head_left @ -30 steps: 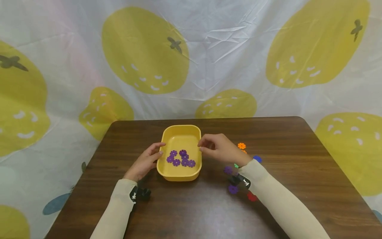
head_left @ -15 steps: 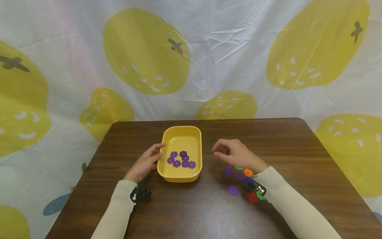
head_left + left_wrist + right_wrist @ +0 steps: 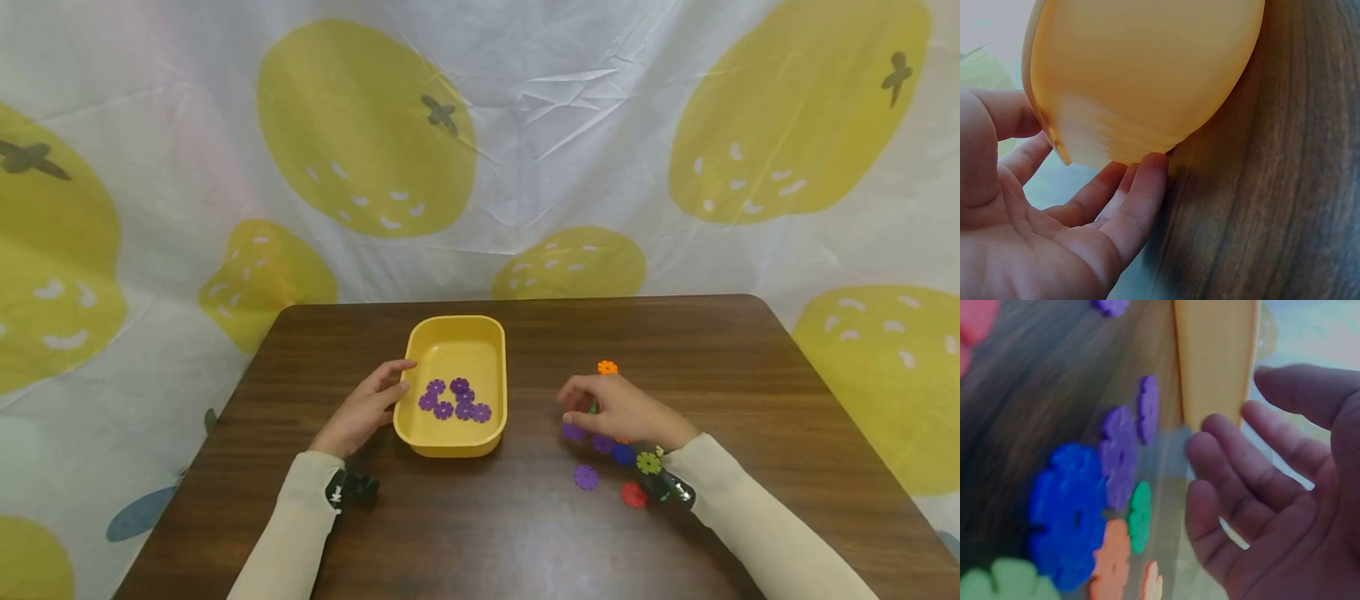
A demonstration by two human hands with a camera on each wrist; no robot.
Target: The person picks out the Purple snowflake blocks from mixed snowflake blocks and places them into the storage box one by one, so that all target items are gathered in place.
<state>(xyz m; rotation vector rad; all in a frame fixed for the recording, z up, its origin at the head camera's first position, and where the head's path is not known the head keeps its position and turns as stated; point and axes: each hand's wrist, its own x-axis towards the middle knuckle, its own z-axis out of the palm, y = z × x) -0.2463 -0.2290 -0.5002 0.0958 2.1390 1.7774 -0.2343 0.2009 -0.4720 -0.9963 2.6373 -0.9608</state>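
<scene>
Head view, left grip (image 3: 362, 412) holding tray (image 3: 467, 358), right grip (image 3: 626, 408) parted near discs (image 3: 624, 454)

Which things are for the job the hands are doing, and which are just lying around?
Probably for the job:
yellow tray, held by the left hand
purple pieces in it
loose purple pieces near the right hand

Probably just lying around, since the tray holds only purple:
blue piece
red piece
orange pieces
green pieces

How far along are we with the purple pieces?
Done, it seems: the purple pieces lying in the tray. In hand: the left hand holds the tray; the right hand, empty, is near loose pieces. Probably left: the three purple ones visible on the table.
</scene>
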